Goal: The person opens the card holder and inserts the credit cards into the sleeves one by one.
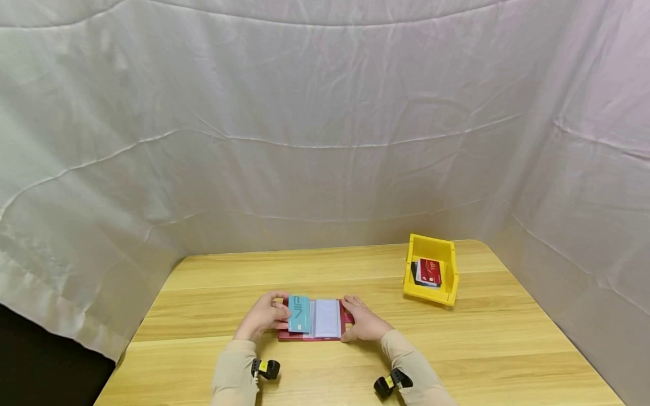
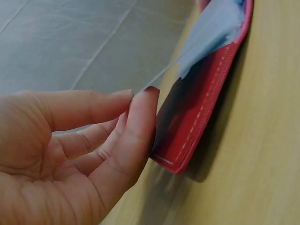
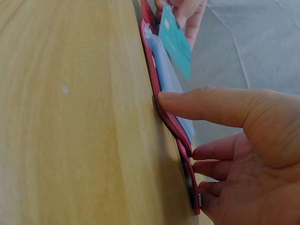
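Beige fabric sleeves [image 1: 233, 369], each wearing a small black wrist camera [image 1: 272, 370], reach in from the near side of the red, pale-stitched, unfolded wallet [image 2: 199, 105]. Behind the wallet and to both sides of it hangs a creased grey fabric curtain [image 1: 325, 113]; beneath the wallet spreads a light wood-grain tabletop [image 1: 320, 372]. Beyond the wallet and to its right, well apart from it, stands a yellow plastic bin [image 1: 429, 294]. At the wallet's right edge my right hand [image 1: 369, 324] is spread wide, thumb on the near border and fingertips at the outer side. At the wallet's left my left hand [image 1: 263, 317] pinches a teal rectangular card [image 1: 299, 316] marked VIP between thumb and fingertip, the other fingers loosely bent. Whitish see-through plastic pages [image 1: 327, 318] lie in the wallet, between my hands. That teal card slants over the wallet's left panel; whether they touch, I cannot tell. Smallest, a glossy red card [image 1: 430, 272] lies in the bin, right of the wallet, atop dark and pale ones.
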### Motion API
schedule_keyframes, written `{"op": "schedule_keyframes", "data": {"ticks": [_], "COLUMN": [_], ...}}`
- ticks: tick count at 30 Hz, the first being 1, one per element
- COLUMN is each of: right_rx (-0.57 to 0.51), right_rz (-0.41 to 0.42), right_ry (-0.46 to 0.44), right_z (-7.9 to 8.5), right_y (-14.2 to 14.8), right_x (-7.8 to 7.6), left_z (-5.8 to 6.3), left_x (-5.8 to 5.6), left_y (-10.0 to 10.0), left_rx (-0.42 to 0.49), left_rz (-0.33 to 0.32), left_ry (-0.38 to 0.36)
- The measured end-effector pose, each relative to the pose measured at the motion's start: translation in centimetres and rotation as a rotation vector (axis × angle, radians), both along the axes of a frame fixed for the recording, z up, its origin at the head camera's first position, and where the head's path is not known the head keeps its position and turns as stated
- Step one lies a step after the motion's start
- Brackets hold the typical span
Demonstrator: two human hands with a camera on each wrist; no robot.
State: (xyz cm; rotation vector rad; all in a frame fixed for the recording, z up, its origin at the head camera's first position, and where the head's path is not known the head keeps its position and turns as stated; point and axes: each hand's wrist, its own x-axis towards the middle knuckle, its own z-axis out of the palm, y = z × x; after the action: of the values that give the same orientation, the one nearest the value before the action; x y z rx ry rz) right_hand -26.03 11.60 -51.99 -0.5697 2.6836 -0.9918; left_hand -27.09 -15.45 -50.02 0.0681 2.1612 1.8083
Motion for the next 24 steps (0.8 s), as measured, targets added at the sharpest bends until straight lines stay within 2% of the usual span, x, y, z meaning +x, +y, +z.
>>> {"op": "schedule_keyframes", "data": {"ticks": [8,17,24], "right_rx": [0.005,-0.001,0.001], "right_rz": [0.007,0.008,0.007], "right_ry": [0.001,0.002,0.000], "right_z": [-0.1,-0.2,-0.2], "right_y": [0.1,0.1,0.1], "right_x": [0.0,-0.1,0.0], "left_z": [-0.4,-0.5,0.0], "left_x": [0.0,0.0,0.4], "left_y": [0.8,1.6,2.0], "left_rx": [-0.077,-0.084,-0.080], "left_rz": [0.023,0.027,0.020], "left_ry": [0.022,0.019,0.028]}}
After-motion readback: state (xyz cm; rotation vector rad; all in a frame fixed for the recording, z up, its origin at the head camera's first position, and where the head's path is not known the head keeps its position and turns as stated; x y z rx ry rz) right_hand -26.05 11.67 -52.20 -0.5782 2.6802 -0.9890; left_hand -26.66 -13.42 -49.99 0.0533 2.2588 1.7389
